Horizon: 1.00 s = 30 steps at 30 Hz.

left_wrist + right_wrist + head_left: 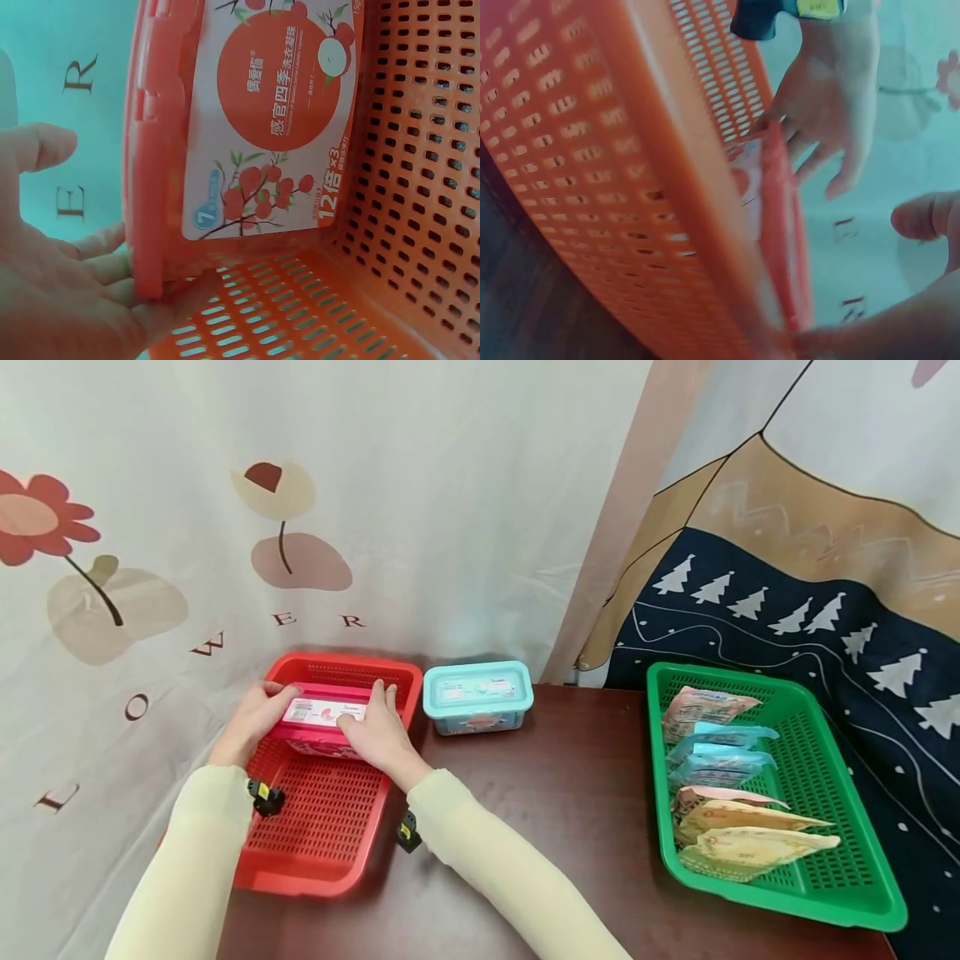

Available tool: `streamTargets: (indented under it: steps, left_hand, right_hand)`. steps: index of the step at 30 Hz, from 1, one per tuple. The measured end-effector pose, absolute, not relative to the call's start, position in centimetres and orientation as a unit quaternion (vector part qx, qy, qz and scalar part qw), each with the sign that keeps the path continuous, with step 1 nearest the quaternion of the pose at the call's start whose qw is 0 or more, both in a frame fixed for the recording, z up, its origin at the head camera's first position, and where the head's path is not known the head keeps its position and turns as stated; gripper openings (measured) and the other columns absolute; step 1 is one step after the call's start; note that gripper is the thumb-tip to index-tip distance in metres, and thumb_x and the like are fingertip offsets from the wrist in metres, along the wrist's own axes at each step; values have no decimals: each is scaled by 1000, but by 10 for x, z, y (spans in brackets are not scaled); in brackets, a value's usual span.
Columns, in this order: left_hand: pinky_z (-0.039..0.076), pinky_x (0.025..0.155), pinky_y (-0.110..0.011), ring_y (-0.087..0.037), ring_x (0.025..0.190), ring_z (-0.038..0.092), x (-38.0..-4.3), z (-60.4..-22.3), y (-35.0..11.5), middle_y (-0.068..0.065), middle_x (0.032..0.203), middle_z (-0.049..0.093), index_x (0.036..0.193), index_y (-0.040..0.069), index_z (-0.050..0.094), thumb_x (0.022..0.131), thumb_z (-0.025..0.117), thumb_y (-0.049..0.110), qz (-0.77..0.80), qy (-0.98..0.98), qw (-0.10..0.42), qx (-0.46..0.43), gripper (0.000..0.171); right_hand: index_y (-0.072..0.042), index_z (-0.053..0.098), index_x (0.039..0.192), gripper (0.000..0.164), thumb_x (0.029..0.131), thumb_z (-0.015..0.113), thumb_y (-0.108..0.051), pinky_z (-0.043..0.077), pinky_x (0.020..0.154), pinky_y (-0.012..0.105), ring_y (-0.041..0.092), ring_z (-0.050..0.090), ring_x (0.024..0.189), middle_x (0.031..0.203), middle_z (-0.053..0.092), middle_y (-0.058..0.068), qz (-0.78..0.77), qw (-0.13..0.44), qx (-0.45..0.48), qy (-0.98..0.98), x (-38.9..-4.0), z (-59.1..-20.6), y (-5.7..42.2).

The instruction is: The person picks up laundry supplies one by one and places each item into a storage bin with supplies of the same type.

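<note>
A pink lidded tub of laundry beads (322,739) sits inside the far part of the red basket (307,881), with a white label on its lid. My left hand (251,718) holds its left end. At the right end my right hand (382,735) has its fingers over the far side and its thumb above the lid. In the left wrist view, the left hand (71,292) reaches round the end of the tub (262,127), its thumb apart from the lid. The basket wall (682,172) hides much of the tub in the right wrist view.
A light blue lidded tub (478,697) stands on the brown table (540,852), just right of the red basket. Farther right is a green basket (862,827) with several packets (750,852) lined up along its left side. A printed curtain (450,527) hangs behind.
</note>
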<state>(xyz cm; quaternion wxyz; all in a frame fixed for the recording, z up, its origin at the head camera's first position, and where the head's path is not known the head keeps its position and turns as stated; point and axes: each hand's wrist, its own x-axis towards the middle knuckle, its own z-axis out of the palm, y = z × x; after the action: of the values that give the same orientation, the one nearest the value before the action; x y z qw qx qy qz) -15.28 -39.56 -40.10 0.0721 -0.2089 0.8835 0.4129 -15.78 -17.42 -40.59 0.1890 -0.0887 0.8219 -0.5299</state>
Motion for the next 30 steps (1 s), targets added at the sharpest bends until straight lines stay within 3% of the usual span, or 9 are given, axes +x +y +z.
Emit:
streamTargets:
  steps: [5,10,15,21,30]
  left_hand:
    - [31,113,-67,-55,136,37,-153,-394,-385,-43,152,31,153,-19,18,107,44,41,352,920,40,-165,80]
    - [31,110,-71,-56,137,38,-146,-386,-365,-41,151,36,155,-14,25,105,48,39,309,941,-27,-135,76]
    - [35,106,-72,-52,132,43,-129,-377,-331,-35,149,42,154,-7,33,102,56,35,295,947,-72,-108,71]
    - [33,107,-73,-48,138,41,-111,-369,-296,-27,155,41,155,0,39,101,60,33,307,943,-106,-75,67]
    - [32,113,-67,-45,146,35,-93,-366,-243,-23,160,38,152,1,44,98,66,24,308,943,-124,-16,63]
  right_hand:
    - [-18,30,164,76,96,63,-29,32,120,52,26,25,155,173,15,3,-522,103,-166,830,-140,-395,-154]
    - [-17,39,160,67,97,60,-27,31,120,50,28,22,156,172,19,5,-464,24,-243,852,-122,-401,-125]
    - [-13,44,157,61,100,58,-29,30,120,55,38,26,154,170,25,12,-404,-46,-265,874,-117,-421,-91]
    - [-10,47,155,58,101,58,-29,30,120,56,41,28,153,167,31,14,-400,-71,-228,885,-118,-446,-49]
    - [-7,50,152,56,103,61,-30,31,117,61,44,28,152,165,34,17,-380,-103,-185,900,-115,-465,-15]
